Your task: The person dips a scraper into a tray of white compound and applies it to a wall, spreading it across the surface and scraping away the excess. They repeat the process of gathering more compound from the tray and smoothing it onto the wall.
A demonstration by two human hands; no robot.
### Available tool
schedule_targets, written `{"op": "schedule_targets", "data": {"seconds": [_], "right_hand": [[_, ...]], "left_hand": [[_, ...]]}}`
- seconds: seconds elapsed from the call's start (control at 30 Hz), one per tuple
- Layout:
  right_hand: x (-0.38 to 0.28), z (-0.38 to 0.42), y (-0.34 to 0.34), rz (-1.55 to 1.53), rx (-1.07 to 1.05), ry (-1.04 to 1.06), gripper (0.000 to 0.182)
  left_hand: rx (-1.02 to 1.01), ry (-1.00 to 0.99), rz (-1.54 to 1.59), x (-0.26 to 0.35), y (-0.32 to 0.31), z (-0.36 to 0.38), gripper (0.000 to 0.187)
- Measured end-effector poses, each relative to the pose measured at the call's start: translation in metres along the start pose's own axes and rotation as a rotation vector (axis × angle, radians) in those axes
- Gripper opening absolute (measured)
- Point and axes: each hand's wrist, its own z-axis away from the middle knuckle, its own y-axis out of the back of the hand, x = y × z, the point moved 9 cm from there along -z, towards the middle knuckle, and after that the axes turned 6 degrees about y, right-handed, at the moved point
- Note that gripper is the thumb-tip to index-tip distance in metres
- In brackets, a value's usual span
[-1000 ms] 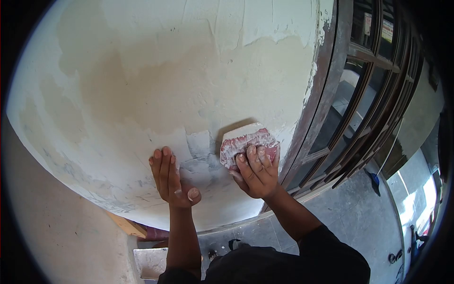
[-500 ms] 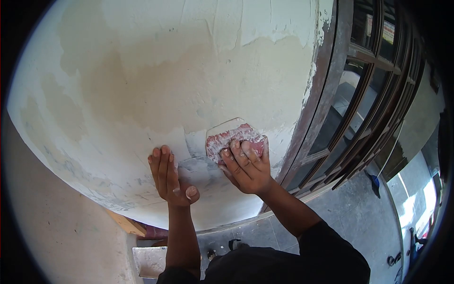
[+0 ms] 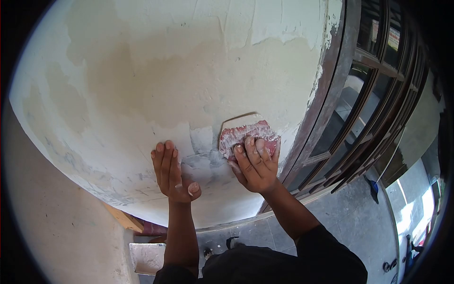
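My right hand (image 3: 256, 165) presses a red scraper (image 3: 243, 133), caked with white filler, flat against the patchy plastered wall (image 3: 189, 71). Its blade edge lies on the wall just above my fingers. My left hand (image 3: 171, 171) rests flat on the wall beside it, fingers together and pointing up, thumb out, holding nothing. Between the two hands is a grey smeared patch of fresh filler (image 3: 201, 163).
A dark brown window frame (image 3: 340, 94) with glass panes runs down the right side, close to the scraper. Below are grey floor tiles (image 3: 359, 227), a wooden plank (image 3: 124, 220) and a pale tray (image 3: 146, 258) near my legs.
The scraper slid left across the wall and then back to the right and slightly up. My left hand stayed planted on the wall.
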Motion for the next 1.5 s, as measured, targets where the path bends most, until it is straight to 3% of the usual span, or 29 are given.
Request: {"op": "schedule_targets", "data": {"seconds": [0.27,0.4,0.6,0.8,1.03,1.07,1.3,1.5], "right_hand": [[-0.02,0.037,0.005,-0.094,-0.019,0.103,0.039],[-0.005,0.012,0.003,-0.024,-0.002,0.053,0.04],[-0.013,0.052,0.005,-0.05,-0.064,0.021,0.036],[-0.008,0.006,0.005,-0.076,0.045,0.135,0.039],[-0.017,0.039,-0.003,-0.098,-0.087,0.116,0.036],[-0.018,0.041,0.003,-0.082,-0.112,0.084,0.026],[-0.005,-0.001,0.001,-0.042,-0.047,0.089,0.03],[-0.016,0.063,0.002,-0.043,-0.118,0.169,0.037]], "left_hand": [[-0.005,0.003,-0.008,0.0,0.0,-0.002,0.064],[-0.01,0.018,-0.007,0.0,0.0,-0.001,0.063],[-0.005,-0.014,-0.015,0.001,0.0,0.0,0.06],[0.003,-0.005,-0.022,0.002,0.0,-0.001,0.059],[-0.002,-0.001,-0.025,0.0,0.001,-0.001,0.062],[-0.008,0.0,-0.029,0.0,0.0,-0.001,0.062],[-0.013,0.018,-0.029,0.0,0.0,-0.001,0.064],[-0.01,0.019,-0.015,0.001,0.0,-0.002,0.064]]}}
